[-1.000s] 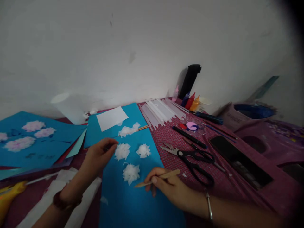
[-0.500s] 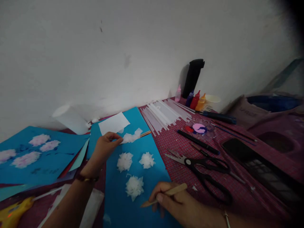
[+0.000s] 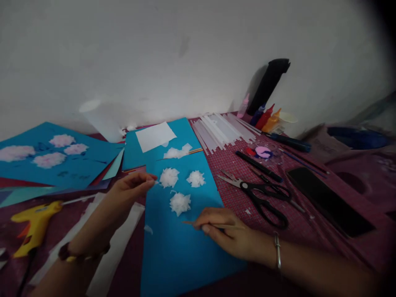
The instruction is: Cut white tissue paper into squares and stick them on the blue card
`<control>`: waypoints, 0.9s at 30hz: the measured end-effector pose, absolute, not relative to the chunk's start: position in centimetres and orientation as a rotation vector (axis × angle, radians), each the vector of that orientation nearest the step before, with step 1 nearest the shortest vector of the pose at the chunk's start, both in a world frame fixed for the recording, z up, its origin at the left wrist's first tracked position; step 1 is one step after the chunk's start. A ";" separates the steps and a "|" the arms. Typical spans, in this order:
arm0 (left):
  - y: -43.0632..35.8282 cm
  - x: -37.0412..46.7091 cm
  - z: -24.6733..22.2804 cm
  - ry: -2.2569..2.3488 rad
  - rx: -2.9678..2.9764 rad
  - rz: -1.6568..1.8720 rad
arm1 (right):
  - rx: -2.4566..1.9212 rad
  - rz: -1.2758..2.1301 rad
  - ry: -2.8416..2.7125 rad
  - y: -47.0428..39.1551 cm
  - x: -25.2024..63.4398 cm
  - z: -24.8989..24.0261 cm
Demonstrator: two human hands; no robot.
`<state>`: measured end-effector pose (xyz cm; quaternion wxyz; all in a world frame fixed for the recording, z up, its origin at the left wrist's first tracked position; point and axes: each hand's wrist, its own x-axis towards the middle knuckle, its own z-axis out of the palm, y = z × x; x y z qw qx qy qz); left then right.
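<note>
My right hand (image 3: 224, 229) grips a pointed wooden stick (image 3: 188, 223), its tip over the blue sheet (image 3: 182, 260). At the sheet's left edge, my left hand (image 3: 134, 189) is pinched on what looks like a small piece of tissue paper (image 3: 157, 182), mostly hidden by the fingertips. Three white tissue-paper flowers lie on the sheet: one beside my left fingers (image 3: 169, 177), one to the right (image 3: 196, 178), one nearer me (image 3: 180, 203). Beyond them is a pile of loose tissue pieces (image 3: 176, 152).
Black-handled scissors (image 3: 250, 189), a dark phone (image 3: 328, 200) and a paint palette (image 3: 262, 152) lie on the right. Glue sticks (image 3: 221, 130) lie behind. A yellow glue gun (image 3: 38, 222) and a blue sheet with pinkish flowers (image 3: 89, 165) are on the left.
My left hand has drawn back from the loose tissue pieces toward the near left flower, a small pale piece at its fingertips. The stick in my right hand lies flatter. The view has shifted.
</note>
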<state>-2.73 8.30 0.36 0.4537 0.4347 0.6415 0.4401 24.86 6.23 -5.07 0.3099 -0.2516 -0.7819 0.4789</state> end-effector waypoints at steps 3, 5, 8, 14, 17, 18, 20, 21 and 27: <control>6.5 -2.8 -0.5 1.514 0.985 1.052 | -0.692 1.219 -2.107 6.2 24.7 -4.9; 5.8 -2.7 -0.8 1.461 0.892 1.016 | -0.728 1.224 -2.096 6.2 24.6 -5.0; 5.2 -2.4 -1.1 1.409 0.802 0.942 | -0.717 1.191 -2.121 6.2 24.6 -5.0; 5.2 -2.4 -2.5 1.349 0.858 0.830 | -0.517 0.965 -2.393 6.1 24.2 -4.3; 5.4 -2.9 -3.6 1.315 0.894 0.763 | -0.513 0.851 -2.542 6.2 24.1 -4.3; 5.4 -3.2 -3.9 1.299 0.907 0.744 | -0.525 0.826 -2.558 6.2 24.1 -4.4; 5.5 -3.6 -4.2 1.257 0.936 0.703 | -0.552 0.816 -2.521 6.3 24.0 -4.6; 5.5 -3.7 -4.3 1.231 0.956 0.682 | -0.562 0.835 -2.474 6.4 24.0 -4.8; 5.3 -3.9 -4.1 1.162 1.066 0.575 | -0.785 1.149 -2.116 6.9 23.8 -5.1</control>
